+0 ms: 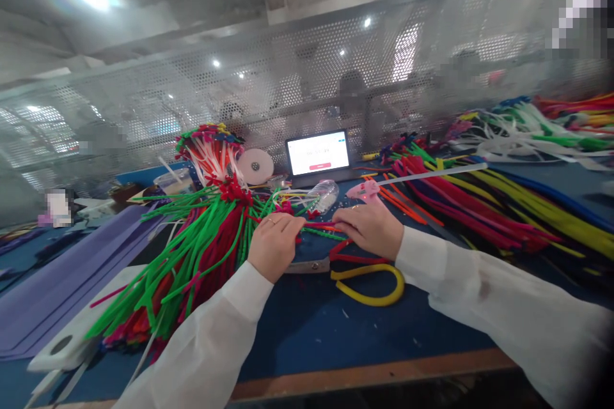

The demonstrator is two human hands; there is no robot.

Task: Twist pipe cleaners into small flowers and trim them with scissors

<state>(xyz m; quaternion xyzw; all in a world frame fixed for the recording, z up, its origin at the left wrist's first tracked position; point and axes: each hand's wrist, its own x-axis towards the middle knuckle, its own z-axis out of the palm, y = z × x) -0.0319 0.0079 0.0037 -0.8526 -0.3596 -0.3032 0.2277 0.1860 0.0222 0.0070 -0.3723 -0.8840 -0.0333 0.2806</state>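
My left hand [272, 241] and my right hand [370, 230] are closed in pinches over the blue table. A reddish-pink pipe cleaner [319, 226] stretches between their fingertips. Just below the hands lie scissors with yellow and red handles [399, 291], their blades partly behind my left hand. Beyond my right hand is a pink glue gun [365, 190] with a long white glue stick [432, 174] out of its back. A large heap of green and red pipe cleaners [206, 230] rests to the left of my left hand.
A lit tablet [319, 154] stands behind the hands, beside a white ribbon roll [256, 167]. A clear plastic cup [322, 197] lies nearer. Many coloured pipe cleaners [480, 204] spread at right. Purple sheets [62, 281] and a white power strip [71, 339] are at left. A perforated metal screen [288, 89] borders the back.
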